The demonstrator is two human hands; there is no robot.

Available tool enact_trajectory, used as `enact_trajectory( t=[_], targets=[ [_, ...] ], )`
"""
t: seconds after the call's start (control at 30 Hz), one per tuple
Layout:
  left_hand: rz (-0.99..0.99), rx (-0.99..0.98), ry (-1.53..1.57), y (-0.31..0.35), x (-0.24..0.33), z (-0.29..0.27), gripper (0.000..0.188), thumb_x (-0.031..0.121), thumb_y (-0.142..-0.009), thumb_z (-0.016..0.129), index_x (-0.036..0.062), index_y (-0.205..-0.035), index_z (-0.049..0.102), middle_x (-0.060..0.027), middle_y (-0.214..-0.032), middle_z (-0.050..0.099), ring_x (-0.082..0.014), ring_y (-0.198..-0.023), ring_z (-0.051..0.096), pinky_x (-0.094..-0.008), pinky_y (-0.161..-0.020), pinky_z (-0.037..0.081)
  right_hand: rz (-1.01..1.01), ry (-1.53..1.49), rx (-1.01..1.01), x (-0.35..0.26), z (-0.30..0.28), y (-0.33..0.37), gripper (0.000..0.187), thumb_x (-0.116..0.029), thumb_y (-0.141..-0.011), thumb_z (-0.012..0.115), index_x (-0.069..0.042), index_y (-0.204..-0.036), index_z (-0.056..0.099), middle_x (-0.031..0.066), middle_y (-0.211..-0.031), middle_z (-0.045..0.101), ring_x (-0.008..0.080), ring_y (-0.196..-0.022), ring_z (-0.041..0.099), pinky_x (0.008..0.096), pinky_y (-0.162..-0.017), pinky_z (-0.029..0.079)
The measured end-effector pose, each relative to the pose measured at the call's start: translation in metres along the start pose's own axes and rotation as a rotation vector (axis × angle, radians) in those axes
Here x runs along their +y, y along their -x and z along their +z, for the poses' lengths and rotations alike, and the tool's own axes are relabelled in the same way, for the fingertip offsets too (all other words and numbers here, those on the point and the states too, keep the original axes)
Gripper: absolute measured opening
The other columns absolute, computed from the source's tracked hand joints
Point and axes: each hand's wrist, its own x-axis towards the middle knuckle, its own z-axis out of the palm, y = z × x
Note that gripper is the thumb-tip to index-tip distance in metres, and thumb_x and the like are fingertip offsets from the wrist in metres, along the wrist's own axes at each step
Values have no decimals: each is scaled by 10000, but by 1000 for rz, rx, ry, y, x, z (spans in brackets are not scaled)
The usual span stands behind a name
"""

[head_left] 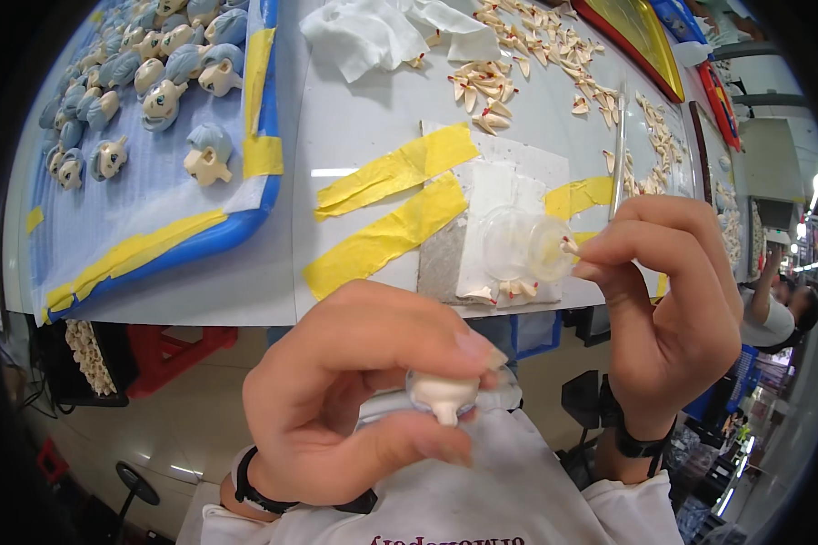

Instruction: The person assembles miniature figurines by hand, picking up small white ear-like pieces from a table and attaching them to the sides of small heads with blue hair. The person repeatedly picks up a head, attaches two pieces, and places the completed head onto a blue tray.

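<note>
My left hand (336, 391) is closed around a small cream doll head (443, 394) with a short peg pointing toward me, held in front of my body below the table edge. Most of its far side is hidden by my fingers. My right hand (673, 295) pinches a tiny cream piece with a red tip (568, 245) between thumb and index finger. That piece is at the rim of a small clear plastic cup (509, 243) standing on a white pad (474, 259). A few more red-tipped pieces (518, 289) lie by the pad's near edge.
On the left, a blue tray (268, 195) holds many doll heads (209, 154) with pale blue hair. Loose cream pieces (482, 86) are scattered at the back, near a white cloth (364, 36). Yellow tape (391, 232) fixes the pad. A person (777, 313) sits far right.
</note>
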Motion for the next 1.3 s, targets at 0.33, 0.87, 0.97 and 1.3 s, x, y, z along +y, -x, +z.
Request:
enact_trajectory(
  t=[0.33,0.87,0.97,1.3],
  targets=[
    [-103,315,68,-2,4,26,443,296,-745,696,16,-987,453,-135,-883,517,-216,-714,582,-289,-595,495,155,-521,75,-28,13,31,133,-96,-757,644,-36,-790,531,91,-755,494,117,-689,446,195,-594,359],
    [-66,284,-75,14,1,12,410,183,-672,749,-1,-953,514,-99,-887,536,-111,-675,533,-195,-557,418,32,-460,2,-32,17,21,252,99,-604,618,-81,-779,602,50,-727,569,144,-600,503,239,-544,386],
    [102,232,-123,4,-5,14,412,-18,-605,763,-37,-963,560,-120,-888,562,-133,-771,559,-195,-612,424,31,-369,-145,-24,0,15,237,87,-584,624,-78,-753,610,54,-744,580,162,-588,509,244,-542,396],
    [-197,328,-25,2,6,22,472,368,-655,755,101,-909,459,-106,-983,489,-183,-721,563,-227,-566,448,388,160,-143,95,-70,23,150,10,-651,584,0,-801,571,83,-765,561,178,-685,532,253,-656,408]
  ],
)
